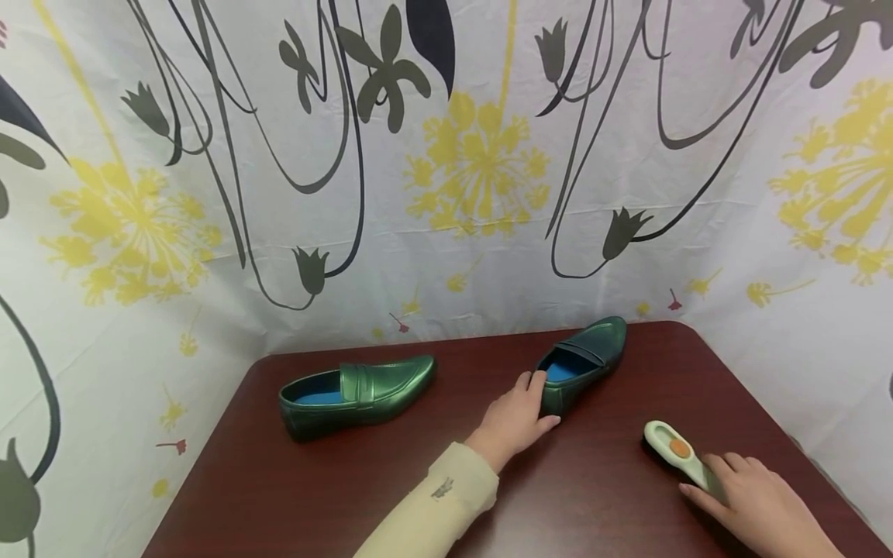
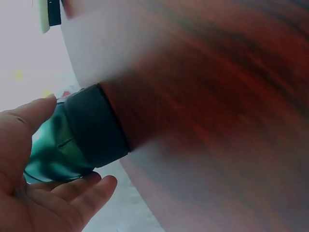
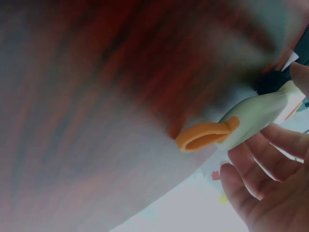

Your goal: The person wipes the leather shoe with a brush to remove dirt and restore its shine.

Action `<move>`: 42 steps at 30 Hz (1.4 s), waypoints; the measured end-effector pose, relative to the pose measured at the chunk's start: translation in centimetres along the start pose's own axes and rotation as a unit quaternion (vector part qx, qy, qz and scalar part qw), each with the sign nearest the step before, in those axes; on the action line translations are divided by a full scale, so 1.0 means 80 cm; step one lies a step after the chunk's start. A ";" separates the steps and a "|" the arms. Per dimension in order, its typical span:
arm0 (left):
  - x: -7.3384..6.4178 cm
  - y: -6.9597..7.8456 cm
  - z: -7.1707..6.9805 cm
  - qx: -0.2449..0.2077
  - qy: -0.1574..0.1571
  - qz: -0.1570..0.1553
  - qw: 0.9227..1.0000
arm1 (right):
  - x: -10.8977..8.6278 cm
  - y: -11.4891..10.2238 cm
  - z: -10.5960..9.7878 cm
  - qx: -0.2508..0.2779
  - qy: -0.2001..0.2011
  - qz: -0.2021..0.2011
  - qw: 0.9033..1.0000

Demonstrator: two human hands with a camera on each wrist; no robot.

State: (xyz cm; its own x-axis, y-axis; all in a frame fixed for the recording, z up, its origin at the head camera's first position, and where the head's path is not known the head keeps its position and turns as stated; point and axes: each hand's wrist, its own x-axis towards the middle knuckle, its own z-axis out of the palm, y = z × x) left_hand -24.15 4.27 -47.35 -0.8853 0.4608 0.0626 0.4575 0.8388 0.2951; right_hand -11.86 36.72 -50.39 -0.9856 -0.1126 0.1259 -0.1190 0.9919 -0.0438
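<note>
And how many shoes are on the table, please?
2: one shoe at the left of the table, the other shoe farther right, held by the left hand.

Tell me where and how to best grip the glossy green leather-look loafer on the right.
I'd say by the heel of that green loafer, coming from the near side, where the left hand is: the toe points away, so the rounded heel faces the person, and its two side walls should let a thumb and fingers straddle it.
</note>
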 end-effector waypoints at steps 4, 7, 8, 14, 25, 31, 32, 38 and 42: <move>0.002 -0.002 0.005 -0.023 0.006 -0.002 1.000 | 0.000 -0.001 0.001 0.011 -0.011 0.001 1.000; 0.004 -0.002 0.009 -0.036 0.009 -0.003 0.999 | -0.001 -0.002 0.002 0.017 -0.005 -0.006 1.000; 0.005 -0.002 0.010 -0.038 0.010 -0.003 0.999 | -0.001 -0.001 0.003 0.019 -0.004 -0.007 1.000; 0.009 -0.003 0.015 -0.051 0.018 -0.002 0.999 | 0.003 -0.001 0.004 0.033 -0.025 -0.002 0.999; 0.010 -0.005 0.014 -0.073 0.015 -0.001 0.997 | -0.002 -0.015 0.006 0.048 0.001 -0.003 0.999; 0.005 -0.011 0.012 -0.085 0.012 0.005 0.996 | 0.002 -0.019 0.006 0.056 -0.008 0.001 0.998; 0.004 -0.013 0.011 -0.088 0.011 0.008 0.996 | 0.002 -0.019 0.005 0.057 -0.007 0.001 0.998; -0.007 -0.023 0.005 -0.102 0.004 0.014 0.995 | 0.006 -0.025 -0.001 0.075 -0.033 0.010 0.997; -0.016 -0.032 0.002 -0.111 0.000 0.016 0.994 | 0.013 -0.031 -0.006 0.096 -0.060 0.018 0.993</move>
State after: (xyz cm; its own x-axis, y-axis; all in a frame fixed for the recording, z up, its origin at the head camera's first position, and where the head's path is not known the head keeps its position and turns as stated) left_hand -24.16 1.54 -48.32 -0.8700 0.4873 0.0751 0.4565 0.7387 0.4960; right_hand -12.51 34.20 -49.67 -0.9954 -0.0956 0.0020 -0.0934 0.9675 -0.2350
